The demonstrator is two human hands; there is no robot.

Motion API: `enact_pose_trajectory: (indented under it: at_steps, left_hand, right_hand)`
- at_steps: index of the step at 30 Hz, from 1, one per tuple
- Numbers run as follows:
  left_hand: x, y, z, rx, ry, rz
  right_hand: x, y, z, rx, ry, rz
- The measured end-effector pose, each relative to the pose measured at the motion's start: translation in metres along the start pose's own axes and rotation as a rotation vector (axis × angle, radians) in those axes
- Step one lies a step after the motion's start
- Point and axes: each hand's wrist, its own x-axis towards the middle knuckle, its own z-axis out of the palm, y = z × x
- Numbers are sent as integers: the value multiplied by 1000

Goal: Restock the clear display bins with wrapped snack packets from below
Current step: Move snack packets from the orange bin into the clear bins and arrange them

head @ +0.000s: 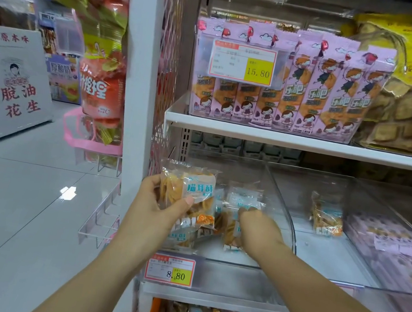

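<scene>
My left hand (161,204) grips a clear-wrapped snack packet (188,191) at the clear plastic bin (285,196)'s left edge; my right hand (258,228) pinches a second packet (233,238) inside.

Upper shelf (284,137): upright pink packs (319,93), 15.80 tag (242,62) in front, yellow bags (411,108) just beside on the right. Red snack bags (100,62) hang at left. White stand (7,84) with red characters. Tiled floor (14,205). 8.80 tag (170,269) lower down.
</scene>
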Motion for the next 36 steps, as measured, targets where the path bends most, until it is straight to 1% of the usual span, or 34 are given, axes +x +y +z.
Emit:
enact_pose_trajectory:
  at_steps: [7,12,17,24,30,32,36]
  left_hand:
    - [0,-1,0,14,-9,10]
    - [0,-1,-1,19,-11,7]
    - [0,-1,0,3,-10,4]
    - [0,-5,-1,-3,-27,19]
    - [1,-8,-2,0,-29,27]
    - [0,-8,-1,12,-33,28]
    - [0,-11,0,47,-42,37]
  right_hand:
    - [10,-5,3,-42,49,21]
    - [10,-2,3,29,43,27]
    - [7,0,4,40,89,23]
    - [11,-1,5,40,48,36]
    - [10,-2,3,64,86,54]
    - [10,-1,0,109,57,63]
    - [4,4,-16,302,17,66]
